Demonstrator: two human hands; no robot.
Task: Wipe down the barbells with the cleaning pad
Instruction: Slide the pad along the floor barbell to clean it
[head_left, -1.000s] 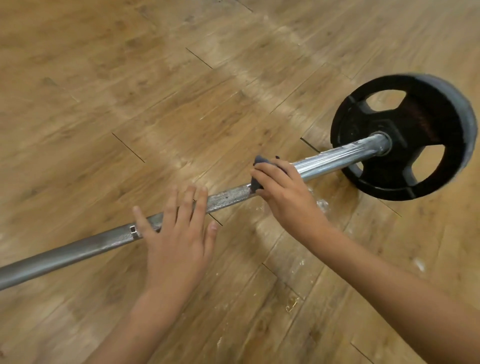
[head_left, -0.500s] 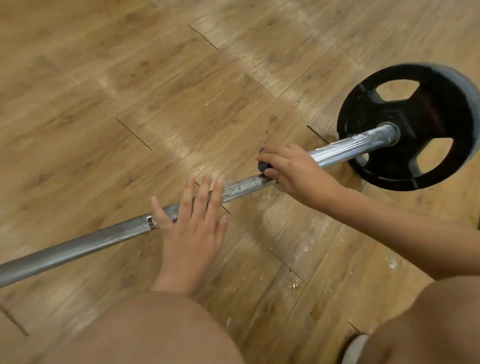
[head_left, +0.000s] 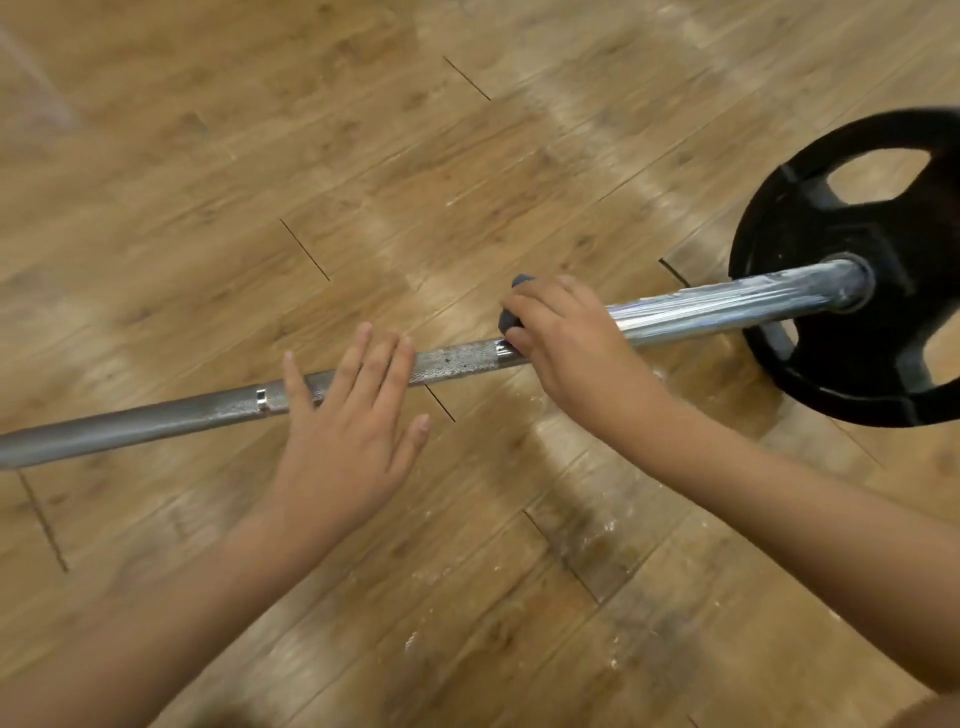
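- Head view: barbell lying on the wooden floor, black weight plate mounted at one end, grey shaft stretching well away from the weight plate.
- Right hand on the shaft, near the weight plate, fingers curled over the bar and gripping a dark cleaning pad.
- Cleaning pad mostly hidden beneath those fingers, only dark corners peeking out on the side facing away from the weight plate; pressed to the bar between the shiny stretch nearest the weight plate and the knurled grey stretch beyond.
- Left hand farther from the weight plate than the right, apart from the pad; flat, fingers straight and spread, laid across the knurled shaft, holding nothing.
- White specks scattered on the floorboards just short of the weight plate, beneath the right forearm.
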